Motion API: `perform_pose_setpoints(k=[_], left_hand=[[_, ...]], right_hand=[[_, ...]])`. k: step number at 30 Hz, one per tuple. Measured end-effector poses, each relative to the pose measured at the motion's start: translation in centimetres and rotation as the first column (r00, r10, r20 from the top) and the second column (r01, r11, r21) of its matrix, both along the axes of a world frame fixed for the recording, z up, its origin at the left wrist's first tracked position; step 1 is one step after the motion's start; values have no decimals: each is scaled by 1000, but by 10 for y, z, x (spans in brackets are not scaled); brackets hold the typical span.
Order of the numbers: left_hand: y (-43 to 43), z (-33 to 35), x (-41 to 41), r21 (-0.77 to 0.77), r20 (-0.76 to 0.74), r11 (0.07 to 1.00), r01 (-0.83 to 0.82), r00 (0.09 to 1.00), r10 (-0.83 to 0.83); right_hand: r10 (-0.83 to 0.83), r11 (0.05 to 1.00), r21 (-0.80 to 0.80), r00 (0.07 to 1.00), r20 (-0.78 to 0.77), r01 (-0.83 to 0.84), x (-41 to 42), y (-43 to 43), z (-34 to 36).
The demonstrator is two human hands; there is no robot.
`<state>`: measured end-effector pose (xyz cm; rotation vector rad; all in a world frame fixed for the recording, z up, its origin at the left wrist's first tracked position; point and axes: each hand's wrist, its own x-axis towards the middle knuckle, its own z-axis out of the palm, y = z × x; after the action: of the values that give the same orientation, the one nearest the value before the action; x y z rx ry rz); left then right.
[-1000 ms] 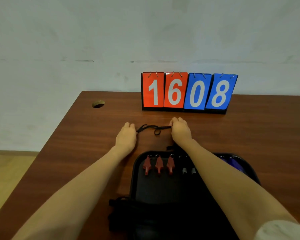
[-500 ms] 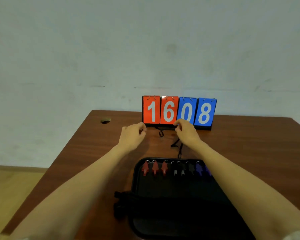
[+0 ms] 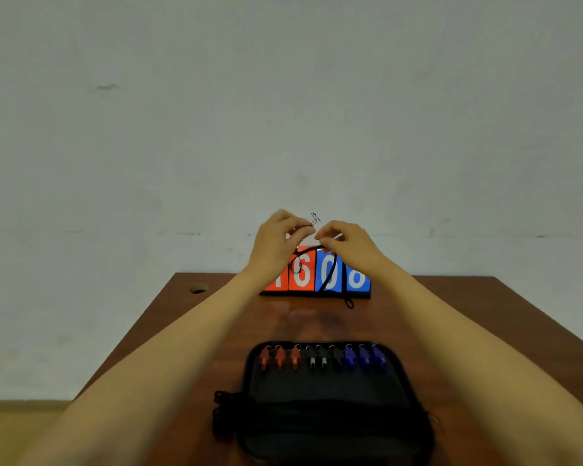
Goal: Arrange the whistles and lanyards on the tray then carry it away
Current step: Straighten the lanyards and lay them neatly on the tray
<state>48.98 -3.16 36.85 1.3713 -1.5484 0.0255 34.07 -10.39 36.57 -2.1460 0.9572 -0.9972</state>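
While my left hand (image 3: 276, 245) and right hand (image 3: 350, 245) each pinch the black lanyard (image 3: 329, 274) in the air over the far scoreboard (image 3: 359, 280), I reckon I'm untangling it for the near tray (image 3: 249, 369) of whistles (image 3: 280, 359).

Illumination is dim, soft and diffuse, with a grey-green cast on the wall (image 3: 283, 112). No hard shadows occur. A faint blurred shadow lies on the table (image 3: 451, 314) just beyond the far edge of the tray (image 3: 317, 398). The tray's near half is underexposed and loses detail. Wide-angle distortion stretches the forearms (image 3: 148, 381) toward the lower corners. Focus is slightly soft overall, but the lanyard (image 3: 329, 274) is legible.
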Motion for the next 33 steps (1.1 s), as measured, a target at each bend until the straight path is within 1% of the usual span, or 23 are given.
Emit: perform_pose_setpoints(k=[2, 4, 6, 7, 8, 9, 11, 13, 15, 17, 20, 22, 25, 29, 33], left_hand=[[5, 14, -7, -70, 69, 997, -44, 996, 49], [11, 25, -14, -32, 122, 997, -72, 990, 75], [17, 33, -21, 17, 271, 988, -152, 952, 141], [19, 35, -24, 8, 355, 979, -202, 916, 186], [20, 36, -25, -11, 407, 972, -236, 887, 220], [22, 38, -26, -29, 432, 968, -249, 870, 237], [25, 39, -27, -47, 468, 967, -251, 850, 244], [28, 40, -27, -45, 512, 966, -255, 824, 241], [30, 39, -27, -25, 542, 963, -269, 805, 240], [31, 39, -28, -8, 533, 962, -273, 813, 235], [35, 39, -28, 28, 418, 975, -222, 888, 191], [38, 39, -28, 49, 330, 981, -190, 930, 163], [37, 38, -25, 58, 235, 988, -143, 964, 126], [34, 39, -21, 107, 206, 991, -80, 977, 56], [33, 33, -13, 132, 245, 986, -99, 967, 64]], right_hand=[[-6, 1000, -27, 1000, -24, 5, -5, 10, 11], [-63, 997, -52, 998, 30, 65, -9, 17, 23], [-102, 993, -46, 985, 141, 110, -12, 23, 34], [-112, 991, -50, 978, 177, 123, -14, 27, 40], [-117, 989, -66, 976, 183, 131, -15, 30, 45], [-114, 987, -93, 980, 164, 131, -16, 34, 49], [-104, 981, -156, 992, 74, 115, -17, 41, 53], [-113, 970, -217, 993, -26, 104, -17, 46, 54], [-131, 957, -273, 987, -93, 101, -17, 48, 53], [-144, 940, -326, 981, -127, 95, -19, 50, 50], [-158, 917, -389, 975, -156, 87, -20, 52, 47], [-165, 918, -385, 974, -156, 93, -19, 52, 47], [-172, 922, -373, 974, -147, 107, -18, 51, 49], [-264, 867, -471, 952, -154, 163, -18, 49, 52], [-369, 832, -491, 919, -140, 259, -27, 42, 53]])
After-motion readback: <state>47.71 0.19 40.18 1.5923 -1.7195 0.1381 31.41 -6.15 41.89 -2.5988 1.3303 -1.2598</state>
